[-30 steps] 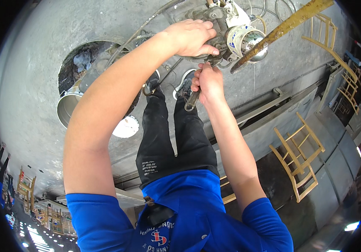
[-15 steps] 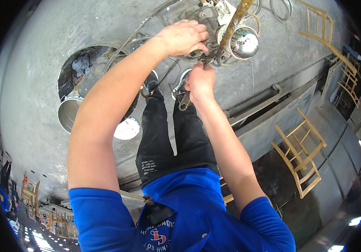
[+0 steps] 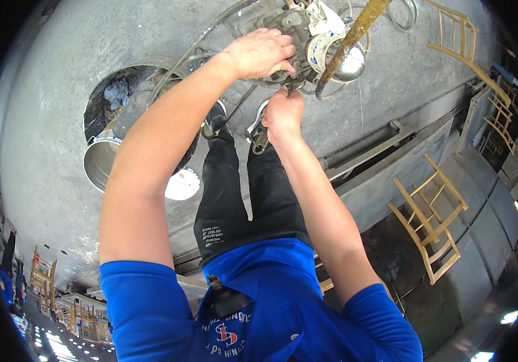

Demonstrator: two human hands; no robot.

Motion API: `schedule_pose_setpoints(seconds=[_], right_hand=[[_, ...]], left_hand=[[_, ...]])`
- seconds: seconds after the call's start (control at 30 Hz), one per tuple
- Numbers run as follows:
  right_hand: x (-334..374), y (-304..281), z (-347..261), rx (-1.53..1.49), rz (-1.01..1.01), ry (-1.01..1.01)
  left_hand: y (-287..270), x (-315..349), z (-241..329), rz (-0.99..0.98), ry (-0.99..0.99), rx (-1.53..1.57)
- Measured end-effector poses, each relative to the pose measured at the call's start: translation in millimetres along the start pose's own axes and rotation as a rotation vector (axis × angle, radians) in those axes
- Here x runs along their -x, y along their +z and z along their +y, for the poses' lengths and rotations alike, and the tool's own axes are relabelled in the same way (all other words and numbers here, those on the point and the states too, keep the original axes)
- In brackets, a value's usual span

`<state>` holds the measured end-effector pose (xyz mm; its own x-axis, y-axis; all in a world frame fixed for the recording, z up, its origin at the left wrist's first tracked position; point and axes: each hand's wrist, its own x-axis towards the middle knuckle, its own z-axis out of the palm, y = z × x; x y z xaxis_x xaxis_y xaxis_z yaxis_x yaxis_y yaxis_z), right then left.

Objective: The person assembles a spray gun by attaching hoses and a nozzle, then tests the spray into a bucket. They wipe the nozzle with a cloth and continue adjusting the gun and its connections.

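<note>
At the top middle stands a grimy metal pump-like machine [image 3: 298,21] with fittings and hoses. My left hand [image 3: 262,53] lies over its near left side, fingers curled round a dirty fitting that they mostly hide. Just below, my right hand [image 3: 284,111] is closed round a dark metal wrench [image 3: 260,145]. One end of the wrench sticks out under my fist; the other reaches up to the machine's lower fittings. Beside the machine sit a stained white cup [image 3: 320,49] and a shiny rounded metal vessel [image 3: 350,65]. A rusty yellow pole [image 3: 355,33] slants in front of them.
To the left, a metal bucket [image 3: 99,160] stands by a round floor pit [image 3: 111,96] holding debris. A white round lid-like thing [image 3: 182,184] lies near my legs. Hoses [image 3: 211,27] cross the floor. Wooden chair frames [image 3: 431,220] stand at right, past a metal ledge [image 3: 370,151].
My right hand and the wrench have shifted slightly up and left. The pole's upper part has swung right, across more of the shiny vessel. My left hand stays on the fitting.
</note>
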<state>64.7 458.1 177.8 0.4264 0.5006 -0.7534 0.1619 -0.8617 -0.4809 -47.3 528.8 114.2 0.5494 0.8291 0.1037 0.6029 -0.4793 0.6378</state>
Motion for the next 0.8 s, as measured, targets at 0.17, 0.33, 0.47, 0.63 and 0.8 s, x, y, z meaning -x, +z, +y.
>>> schedule_pose_setpoints(seconds=[0.17,0.33,0.47,0.63,0.8], right_hand=[[-11,-1,10,0.056,0.043,-0.019],[-34,1,34,0.087,0.023,-0.147],[-45,1,43,0.096,0.026,-0.167],[-30,4,35,0.234,0.128,-0.237],[-10,29,39,0.148,0.308,-0.477]], left_hand=[[0,0,0,-0.006,-0.003,-0.011],[1,0,0,-0.023,-0.011,-0.01],[0,0,0,-0.026,-0.009,-0.02],[-2,-1,1,-0.038,-0.01,-0.022],[1,-1,-3,-0.023,0.025,-0.019]])
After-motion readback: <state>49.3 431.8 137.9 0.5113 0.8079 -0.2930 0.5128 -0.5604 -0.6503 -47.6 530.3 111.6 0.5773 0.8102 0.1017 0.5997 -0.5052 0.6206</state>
